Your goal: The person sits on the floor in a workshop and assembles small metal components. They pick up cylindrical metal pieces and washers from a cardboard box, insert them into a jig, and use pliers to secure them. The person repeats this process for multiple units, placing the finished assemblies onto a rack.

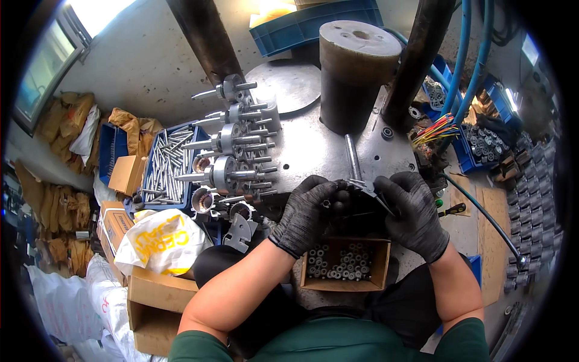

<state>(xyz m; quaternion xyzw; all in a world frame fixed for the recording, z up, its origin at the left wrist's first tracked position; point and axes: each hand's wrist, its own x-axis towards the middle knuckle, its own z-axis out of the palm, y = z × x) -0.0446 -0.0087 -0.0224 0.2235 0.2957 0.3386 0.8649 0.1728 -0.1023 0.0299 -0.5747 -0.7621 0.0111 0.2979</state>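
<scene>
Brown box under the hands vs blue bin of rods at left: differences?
Colour: the box is brown, the bin blue.
Contents: the box holds small round parts; the bin holds long, thin rods.
Place: the box sits low in mid-picture, the bin further left.
Shared: both are open-topped and hold many loose pieces.

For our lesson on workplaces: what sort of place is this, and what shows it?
Probably a small metal-parts workshop: heaped metal rods, a thick cylinder standing on a metal table, and an open box of small round parts.
</scene>
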